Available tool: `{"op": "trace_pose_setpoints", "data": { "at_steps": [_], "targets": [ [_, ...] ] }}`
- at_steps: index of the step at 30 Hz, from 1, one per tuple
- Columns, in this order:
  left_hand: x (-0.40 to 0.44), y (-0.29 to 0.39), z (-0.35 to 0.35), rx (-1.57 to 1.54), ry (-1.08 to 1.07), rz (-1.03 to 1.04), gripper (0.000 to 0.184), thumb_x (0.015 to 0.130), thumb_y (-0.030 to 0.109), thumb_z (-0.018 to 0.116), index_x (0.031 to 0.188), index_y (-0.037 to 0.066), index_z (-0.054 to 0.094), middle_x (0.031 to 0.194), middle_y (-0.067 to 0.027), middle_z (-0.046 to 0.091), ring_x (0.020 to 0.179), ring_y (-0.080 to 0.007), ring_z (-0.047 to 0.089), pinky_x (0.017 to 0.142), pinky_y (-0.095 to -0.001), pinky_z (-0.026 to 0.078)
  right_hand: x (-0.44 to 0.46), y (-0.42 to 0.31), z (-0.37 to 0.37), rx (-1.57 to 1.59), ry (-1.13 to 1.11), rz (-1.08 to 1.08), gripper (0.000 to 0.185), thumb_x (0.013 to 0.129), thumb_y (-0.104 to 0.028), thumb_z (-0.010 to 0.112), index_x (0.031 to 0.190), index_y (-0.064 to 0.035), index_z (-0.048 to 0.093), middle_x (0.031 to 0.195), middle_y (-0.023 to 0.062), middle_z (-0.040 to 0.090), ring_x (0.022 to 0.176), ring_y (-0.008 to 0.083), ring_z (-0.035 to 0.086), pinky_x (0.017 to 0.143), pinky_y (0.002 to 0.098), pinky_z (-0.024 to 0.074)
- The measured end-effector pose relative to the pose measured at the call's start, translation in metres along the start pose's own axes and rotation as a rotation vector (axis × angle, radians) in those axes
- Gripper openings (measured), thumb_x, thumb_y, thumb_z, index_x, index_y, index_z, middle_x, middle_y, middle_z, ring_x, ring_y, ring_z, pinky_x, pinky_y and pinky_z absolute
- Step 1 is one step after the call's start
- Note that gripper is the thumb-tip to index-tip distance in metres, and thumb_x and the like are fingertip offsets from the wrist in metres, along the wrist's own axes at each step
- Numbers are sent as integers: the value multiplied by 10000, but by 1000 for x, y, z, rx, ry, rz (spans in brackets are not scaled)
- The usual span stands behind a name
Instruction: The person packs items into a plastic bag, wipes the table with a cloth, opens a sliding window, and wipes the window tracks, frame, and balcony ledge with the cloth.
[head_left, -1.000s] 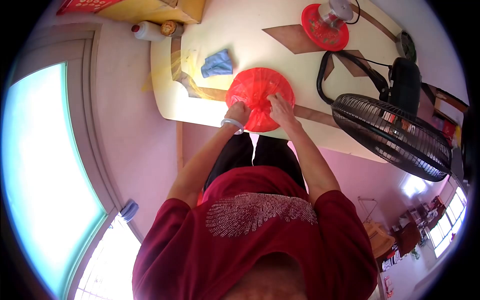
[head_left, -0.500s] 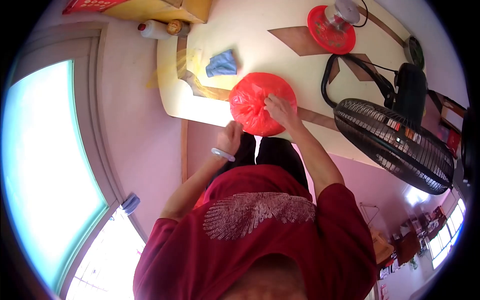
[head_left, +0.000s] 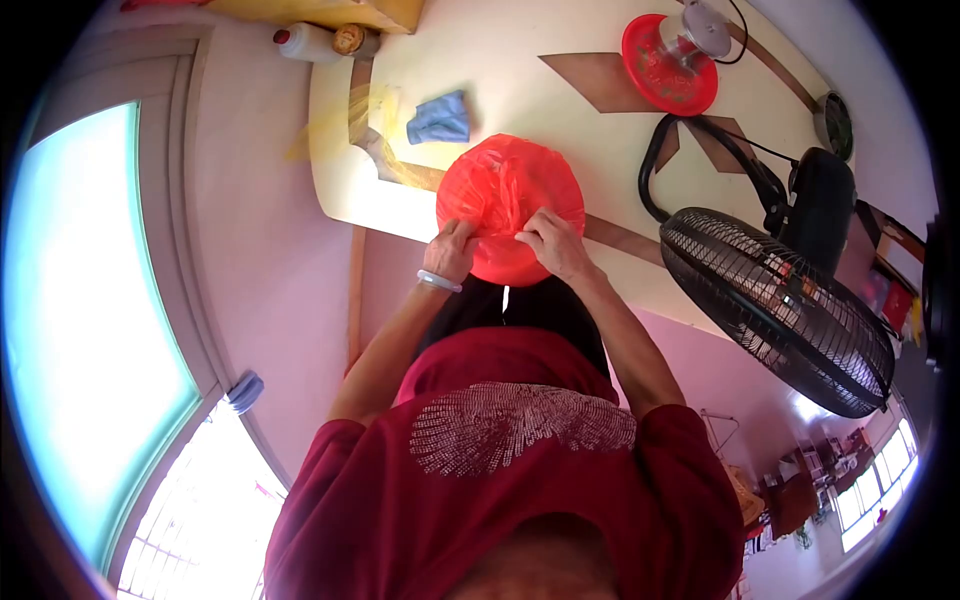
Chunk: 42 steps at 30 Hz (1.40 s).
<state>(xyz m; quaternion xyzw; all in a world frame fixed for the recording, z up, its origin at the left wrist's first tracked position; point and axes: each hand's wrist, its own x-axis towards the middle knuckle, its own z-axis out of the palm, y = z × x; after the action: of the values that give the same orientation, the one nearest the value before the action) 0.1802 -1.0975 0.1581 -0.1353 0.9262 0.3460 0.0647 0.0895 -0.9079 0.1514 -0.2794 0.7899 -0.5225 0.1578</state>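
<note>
A round red plastic bag (head_left: 545, 190), full and crinkled on top, sits at the table's near edge. My left hand (head_left: 452, 248), with a pale bangle at the wrist, pinches the bag's gathered plastic on its left near side. On the right near side my right hand (head_left: 553, 243) is closed on the same plastic, and a stretch of it runs between the two hands. A folded blue cloth (head_left: 439, 118) lies just beyond the bag. Yellow netting (head_left: 375, 135) is spread to the left of the cloth.
The pale table (head_left: 490, 60) has brown inlays. A black fan (head_left: 775, 305) stands on the right. Behind it, a red plate (head_left: 665, 85) holds a metal-lidded container (head_left: 697, 32). A white bottle (head_left: 305, 42) and a jar (head_left: 354, 41) stand at the back left beside a yellow box (head_left: 330, 10).
My left hand was on the bag, came away toward me, and is now back on its plastic. My right hand has moved nearer to me. The bag's top has been pulled toward my body.
</note>
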Motion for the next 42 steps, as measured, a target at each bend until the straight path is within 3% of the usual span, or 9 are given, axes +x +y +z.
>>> {"op": "trace_pose_setpoints", "data": {
  "at_steps": [9,12,17,20,26,29,34,40,42],
  "targets": [
    [-2,-15,-8,67,-19,-31,174,656,171,694,705,78,555,705,-91,526,678,-292,540,577,-386,447,-15,36,-6,11,23,252,187,747,-133,626,687,-8,500,658,78,508,592,218,545,504,304,428],
    [-12,-52,-15,79,-10,-103,158,646,125,688,695,65,550,705,-100,522,711,-301,536,611,-396,445,-16,41,-17,668,383,921,154,786,-101,587,695,-7,505,583,46,485,505,119,487,483,239,391],
    [-24,-65,-8,193,-115,-73,305,611,232,714,844,88,580,935,-131,502,914,-339,481,760,-443,405,-14,56,-32,-170,199,328,128,761,-64,582,693,-17,484,603,73,501,543,164,513,506,294,420],
    [-15,-10,-6,540,-68,-87,382,621,353,691,877,93,576,1027,-132,474,957,-330,458,803,-473,365,17,23,14,-85,97,150,90,728,-49,596,736,-22,510,760,105,537,682,247,549,595,352,441],
    [-4,-39,-7,320,-200,27,236,696,268,642,811,75,571,869,-133,553,854,-327,487,735,-440,384,47,16,61,-462,-374,-221,98,744,-41,565,840,-63,572,935,98,529,856,247,549,683,373,474],
    [-13,-58,-35,251,-209,185,100,715,121,613,767,60,553,816,-147,553,760,-353,499,669,-426,407,51,21,54,-650,-769,-108,119,763,-84,537,877,-83,574,977,86,528,899,245,539,694,361,484],
    [-13,-52,-52,238,77,196,270,725,109,600,959,43,483,910,-159,535,798,-350,509,700,-427,413,37,36,37,-466,-434,-87,126,756,-137,516,847,-71,573,966,85,538,861,269,564,655,376,498],
    [3,-1,-18,372,-476,-152,300,762,210,573,991,44,473,995,-193,531,877,-378,550,710,-448,452,44,34,64,-629,-755,-31,106,717,-106,525,803,-56,560,834,95,574,834,268,585,612,395,489],
    [-1,-12,-21,320,-444,-184,282,769,217,561,977,49,474,977,-201,537,872,-378,559,702,-464,456,53,38,36,-566,-456,122,82,710,-81,519,779,-48,546,816,104,572,808,288,582,611,403,480]
  ]
}}
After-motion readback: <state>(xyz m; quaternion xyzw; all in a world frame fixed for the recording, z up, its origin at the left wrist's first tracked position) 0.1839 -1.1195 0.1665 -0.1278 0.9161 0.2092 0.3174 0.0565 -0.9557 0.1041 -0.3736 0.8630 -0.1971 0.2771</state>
